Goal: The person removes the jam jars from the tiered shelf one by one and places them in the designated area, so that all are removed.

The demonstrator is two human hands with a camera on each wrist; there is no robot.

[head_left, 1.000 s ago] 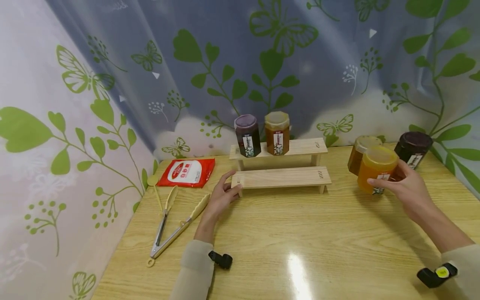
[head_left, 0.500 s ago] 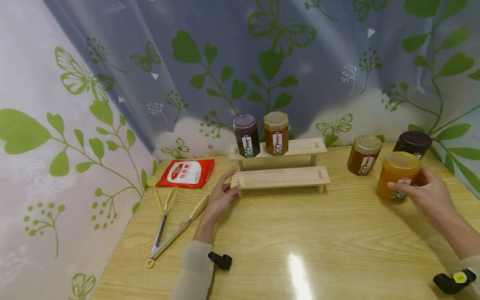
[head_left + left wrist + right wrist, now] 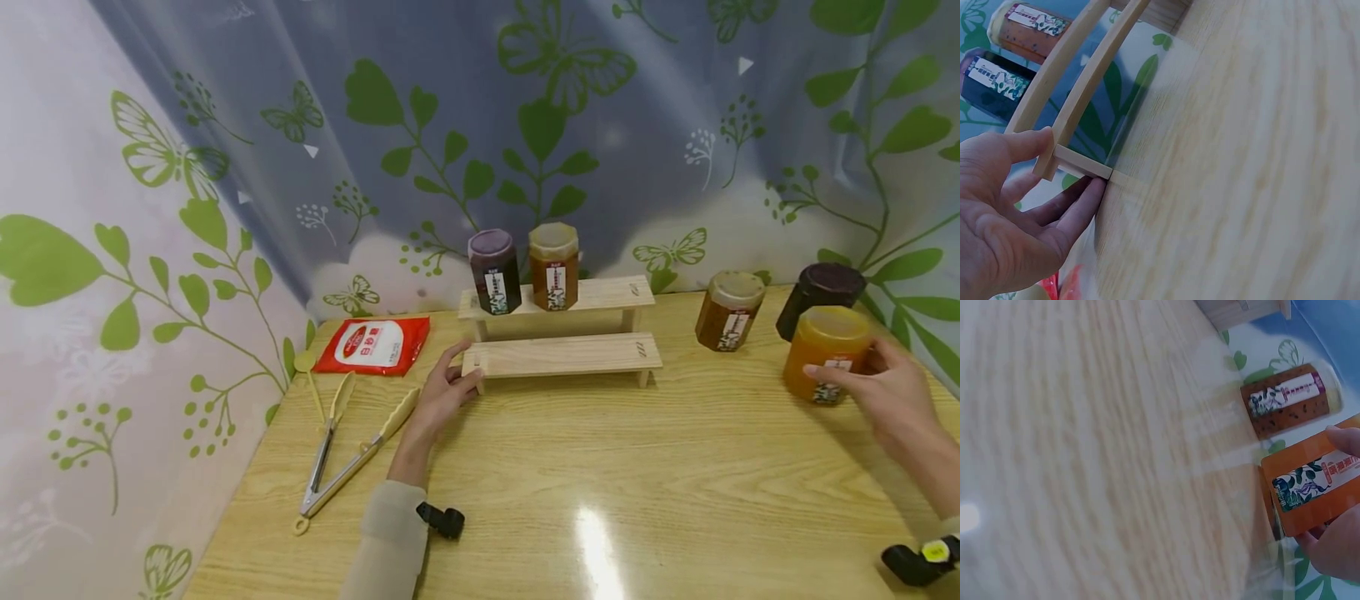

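At the right, my right hand [image 3: 896, 387] grips an orange jar [image 3: 813, 354] with a yellow lid, thumb on the near side. The jar is upright, at or just above the tabletop; I cannot tell which. Behind it stands a dark jar [image 3: 817, 292], partly hidden, and to its left a brown jar [image 3: 729, 312] with dark specks. My left hand [image 3: 1022, 219] holds the left end of the two-tier wooden shelf [image 3: 570, 356], thumb on the lower plank and fingers at its leg. On the upper tier stand a dark purple-lidded jar [image 3: 495, 275] and an amber jar [image 3: 554, 271].
On the left of the wooden table [image 3: 525, 500] lie silver tongs [image 3: 337, 479] with cream tips, spread apart. A thin yellow spoon [image 3: 311, 379] and a red-and-white packet [image 3: 375, 346] lie behind them. A patterned curtain [image 3: 420, 100] closes the back.
My right hand has carried the orange jar to the right, away from in front of the brown jar to in front of the dark one. My left hand has stayed at the shelf.
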